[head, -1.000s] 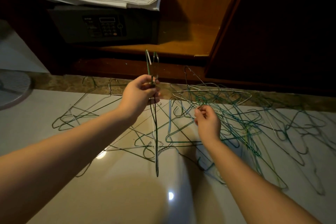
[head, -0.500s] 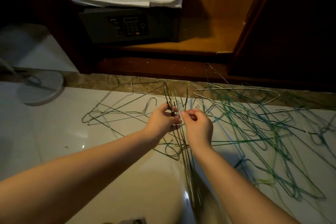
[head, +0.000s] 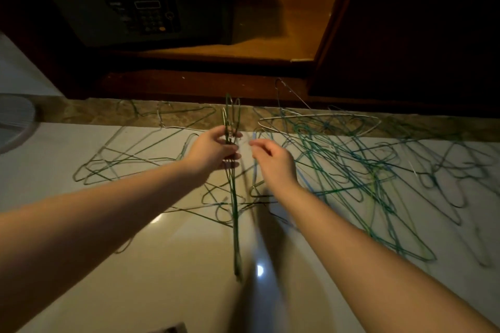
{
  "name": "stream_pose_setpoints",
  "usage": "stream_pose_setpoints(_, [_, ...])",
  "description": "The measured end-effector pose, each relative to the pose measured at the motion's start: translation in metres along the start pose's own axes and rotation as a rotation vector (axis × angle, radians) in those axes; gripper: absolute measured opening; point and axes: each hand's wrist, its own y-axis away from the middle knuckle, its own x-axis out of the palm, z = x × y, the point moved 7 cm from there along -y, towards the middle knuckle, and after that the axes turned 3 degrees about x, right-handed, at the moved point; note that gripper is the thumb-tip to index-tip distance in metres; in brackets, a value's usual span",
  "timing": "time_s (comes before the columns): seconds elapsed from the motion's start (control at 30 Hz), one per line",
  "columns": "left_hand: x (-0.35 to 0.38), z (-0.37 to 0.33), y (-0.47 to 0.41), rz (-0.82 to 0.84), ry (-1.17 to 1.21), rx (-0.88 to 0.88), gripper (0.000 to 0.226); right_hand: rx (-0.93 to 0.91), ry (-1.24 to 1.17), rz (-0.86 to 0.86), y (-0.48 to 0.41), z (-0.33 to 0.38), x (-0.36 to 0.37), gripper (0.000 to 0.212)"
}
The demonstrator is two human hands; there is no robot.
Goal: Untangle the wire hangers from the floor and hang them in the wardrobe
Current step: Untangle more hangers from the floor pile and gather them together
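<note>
The left hand [head: 213, 151] grips one bunch of wire hangers [head: 234, 211] by the necks, two hooks showing above its curled fingers and the frames hanging edge-on over the floor [head: 162, 265]. The right hand [head: 273, 162] is just beside it with fingers loosely curled, too blurred to tell whether it pinches a wire. Two loose heaps remain below the open wardrobe [head: 257, 46], a small left heap [head: 130, 157] and a bigger right tangle [head: 351, 165], too knotted to count; one safe [head: 140, 13] sits inside.

Green hangers [head: 234, 211] in left hand [head: 211, 153]
</note>
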Motion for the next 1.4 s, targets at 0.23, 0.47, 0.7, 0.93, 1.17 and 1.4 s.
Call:
stream_pose_setpoints(0.23, [0.025, -0.002, -0.026, 0.06, -0.044, -0.029, 0.019, 0.348, 0.537, 0.006, -0.052, -0.109, -0.076, 0.033])
stream_pose_setpoints(0.47, [0.022, 0.01, -0.028, -0.008, -0.021, -0.024, 0.02, 0.211, 0.881, 0.054, -0.038, -0.15, -0.079, 0.043])
stream_pose_setpoints(0.7, [-0.011, 0.009, -0.02, -0.042, -0.027, 0.043, 0.024, -0.08, 0.953, 0.244, -0.001, -0.143, -0.003, 0.035])
stream_pose_setpoints(0.93, [-0.05, 0.033, 0.0, -0.13, 0.036, -0.011, 0.025, 0.033, 0.874, 0.217, 0.004, -0.141, 0.01, 0.026])
stream_pose_setpoints(1.17, [-0.063, 0.03, 0.011, -0.036, 0.037, 0.012, 0.027, 0.042, 0.787, 0.101, 0.007, -0.116, -0.008, 0.027])
stream_pose_setpoints(1.4, [-0.071, 0.033, 0.019, -0.063, 0.038, 0.0, 0.027, 0.037, 0.9, 0.102, 0.003, -0.098, -0.032, 0.022])
